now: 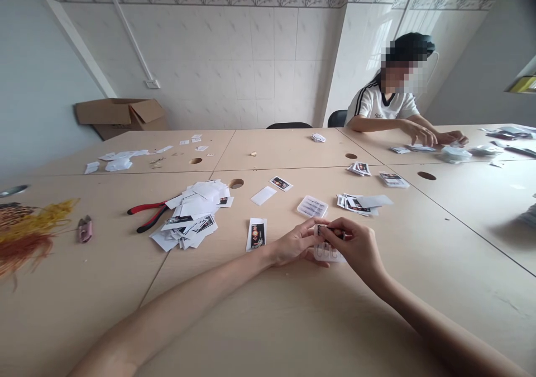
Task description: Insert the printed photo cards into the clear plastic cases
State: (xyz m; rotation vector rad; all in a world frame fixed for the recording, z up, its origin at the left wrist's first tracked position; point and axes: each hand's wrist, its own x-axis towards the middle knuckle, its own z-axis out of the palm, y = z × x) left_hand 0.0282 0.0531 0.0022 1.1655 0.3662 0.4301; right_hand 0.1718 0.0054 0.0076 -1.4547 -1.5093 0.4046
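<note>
My left hand (295, 244) and my right hand (355, 243) meet over the table, both pinching a small clear plastic case (329, 248) with a dark photo card at its top edge. Fingers of both hands are closed on it. A second clear plastic case (312, 206) lies just beyond my hands. One photo card (256, 234) lies face up to the left of my left hand. A loose pile of white cards and photo cards (192, 215) lies further left.
Red-handled pliers (148, 214) lie left of the pile. Yellow and orange tassels (25, 232) and a small pink clipper (85, 228) lie at far left. More card stacks (355, 203) lie ahead right. Another person (391, 100) handles cards at the far right. A cardboard box (121, 114) stands behind.
</note>
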